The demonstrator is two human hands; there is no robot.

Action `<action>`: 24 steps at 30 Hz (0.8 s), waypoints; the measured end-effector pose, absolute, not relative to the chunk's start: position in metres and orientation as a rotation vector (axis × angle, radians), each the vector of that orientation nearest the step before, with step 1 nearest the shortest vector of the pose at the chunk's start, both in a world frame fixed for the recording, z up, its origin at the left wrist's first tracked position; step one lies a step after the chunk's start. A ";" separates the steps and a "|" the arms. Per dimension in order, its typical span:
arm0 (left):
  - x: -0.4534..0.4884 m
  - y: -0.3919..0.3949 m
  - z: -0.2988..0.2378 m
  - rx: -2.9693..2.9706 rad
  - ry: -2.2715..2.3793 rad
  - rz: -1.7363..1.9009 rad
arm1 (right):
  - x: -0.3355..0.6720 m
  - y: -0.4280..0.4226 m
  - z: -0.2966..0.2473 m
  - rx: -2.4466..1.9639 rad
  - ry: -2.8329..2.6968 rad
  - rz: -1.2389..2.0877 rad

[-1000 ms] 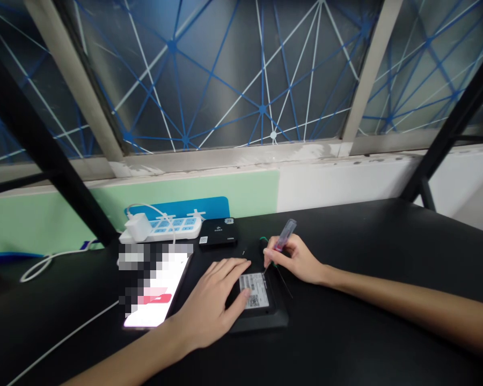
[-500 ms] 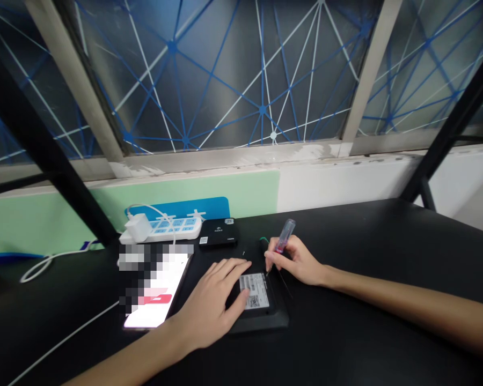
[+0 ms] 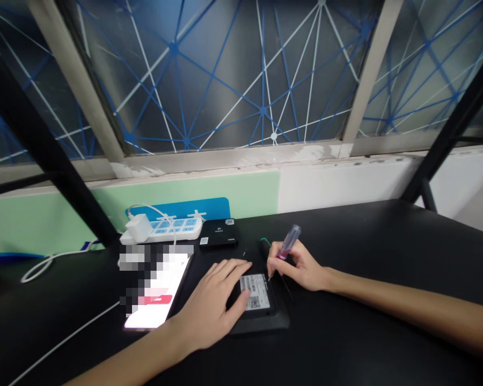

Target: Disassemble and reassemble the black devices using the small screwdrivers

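Note:
My left hand (image 3: 209, 308) lies flat on a flat black device (image 3: 261, 316) with a white printed label (image 3: 255, 292), fingers stretched out and thumb resting on the label. My right hand (image 3: 300, 265) is closed on a small screwdriver (image 3: 286, 244) with a clear purple-and-red handle. The screwdriver's tip touches the device at its far right corner, beside the label. The handle leans up and to the right.
A lit phone (image 3: 156, 292) lies left of the device on the black table (image 3: 366, 332). Behind are a white power strip (image 3: 165, 229) with a charger and white cable, and a small black box (image 3: 218, 234). A window and black frame struts rise behind.
My right hand and the screwdriver have shifted slightly right and toward me, and the handle now leans more to the right. My left hand has stayed put.

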State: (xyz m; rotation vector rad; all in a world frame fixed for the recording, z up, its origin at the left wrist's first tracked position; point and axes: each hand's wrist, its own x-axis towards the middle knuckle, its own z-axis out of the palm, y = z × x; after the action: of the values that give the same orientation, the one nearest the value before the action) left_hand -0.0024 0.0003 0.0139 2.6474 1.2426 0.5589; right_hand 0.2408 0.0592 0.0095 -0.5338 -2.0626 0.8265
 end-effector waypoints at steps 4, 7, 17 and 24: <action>-0.002 0.001 0.013 2.641 1.245 0.542 | 0.241 0.058 0.008 -0.531 -2.051 0.864; -0.001 0.001 0.014 2.641 1.239 0.528 | 0.239 0.059 0.008 -0.630 -1.994 0.818; -0.002 -0.001 0.016 2.646 1.244 0.547 | 0.236 0.060 0.009 -0.721 -2.073 0.602; -0.002 0.000 0.015 2.656 1.230 0.583 | 0.235 0.067 0.005 -0.759 -1.975 0.841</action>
State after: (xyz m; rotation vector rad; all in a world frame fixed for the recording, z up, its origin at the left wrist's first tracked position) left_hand -0.0020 0.0002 0.0151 2.6558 1.2299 0.5827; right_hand 0.2348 0.0674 0.0053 -0.7589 -1.9746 0.8405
